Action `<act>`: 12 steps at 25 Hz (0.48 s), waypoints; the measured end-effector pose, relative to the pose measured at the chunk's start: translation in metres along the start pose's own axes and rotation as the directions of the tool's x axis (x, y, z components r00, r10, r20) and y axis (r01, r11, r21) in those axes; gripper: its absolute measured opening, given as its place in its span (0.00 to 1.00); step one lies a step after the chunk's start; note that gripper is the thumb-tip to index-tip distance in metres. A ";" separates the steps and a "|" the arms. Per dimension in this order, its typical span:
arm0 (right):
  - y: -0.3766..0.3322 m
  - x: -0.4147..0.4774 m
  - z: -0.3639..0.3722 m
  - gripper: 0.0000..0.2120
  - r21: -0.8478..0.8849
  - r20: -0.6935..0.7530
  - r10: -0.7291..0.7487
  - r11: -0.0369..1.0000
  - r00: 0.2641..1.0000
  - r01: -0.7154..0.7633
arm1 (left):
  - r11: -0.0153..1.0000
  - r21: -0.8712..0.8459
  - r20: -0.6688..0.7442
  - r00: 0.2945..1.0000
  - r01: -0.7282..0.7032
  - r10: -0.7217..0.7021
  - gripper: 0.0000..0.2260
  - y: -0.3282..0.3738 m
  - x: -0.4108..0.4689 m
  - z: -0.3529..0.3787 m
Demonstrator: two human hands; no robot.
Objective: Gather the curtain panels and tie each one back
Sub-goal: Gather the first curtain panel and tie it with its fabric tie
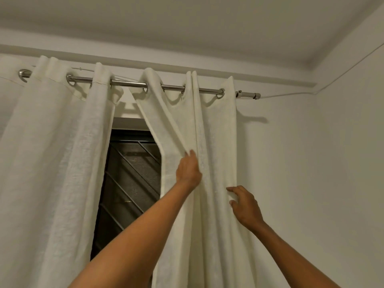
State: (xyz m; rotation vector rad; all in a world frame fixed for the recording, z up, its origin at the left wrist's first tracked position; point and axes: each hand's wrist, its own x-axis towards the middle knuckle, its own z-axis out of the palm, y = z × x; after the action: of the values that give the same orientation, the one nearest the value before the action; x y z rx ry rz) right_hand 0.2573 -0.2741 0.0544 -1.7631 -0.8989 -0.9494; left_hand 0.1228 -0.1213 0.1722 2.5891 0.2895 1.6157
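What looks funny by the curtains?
A thin white cord runs from the right end of the curtain rod across the wall to the corner, like a stray wire. The right curtain panel looks undamaged.

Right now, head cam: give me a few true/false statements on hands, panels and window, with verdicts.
1. Both the left hand and the right hand touch the right curtain panel. True.
2. The left curtain panel is tied back. False: it hangs loose and no tie shows.
3. The curtains fully cover the window. False: a gap between the panels shows the dark window grille.
4. Both panels hang on a metal rod through eyelets. True.
5. The right hand is higher than the left. False: the left hand is higher, and the right hand's fingers are at the panel's outer edge.
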 end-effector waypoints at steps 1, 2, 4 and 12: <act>-0.001 0.000 0.000 0.21 -0.001 -0.007 0.006 1.000 1.000 -0.006 | 0.999 -0.015 0.019 0.999 -0.041 0.042 0.30 0.017 0.006 0.002; -0.001 0.000 -0.002 0.22 -0.002 -0.010 0.009 1.000 1.000 -0.009 | 0.996 -0.028 0.047 0.995 -0.082 0.083 0.28 0.034 0.009 0.005; 0.002 -0.001 -0.006 0.23 0.006 -0.012 0.011 1.000 1.000 -0.011 | 0.989 -0.070 0.099 0.986 -0.131 0.137 0.25 0.063 0.010 0.015; 0.017 0.006 -0.027 0.19 0.117 -0.020 0.022 0.993 1.000 -0.019 | 0.999 -0.038 -0.102 0.995 -0.008 0.004 0.22 0.003 -0.016 -0.010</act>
State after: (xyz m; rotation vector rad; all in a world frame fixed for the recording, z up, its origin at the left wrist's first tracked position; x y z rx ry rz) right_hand 0.2684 -0.3041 0.0609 -1.6574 -0.9033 -0.8828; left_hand 0.1071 -0.1274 0.1627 2.4858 0.2548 1.7410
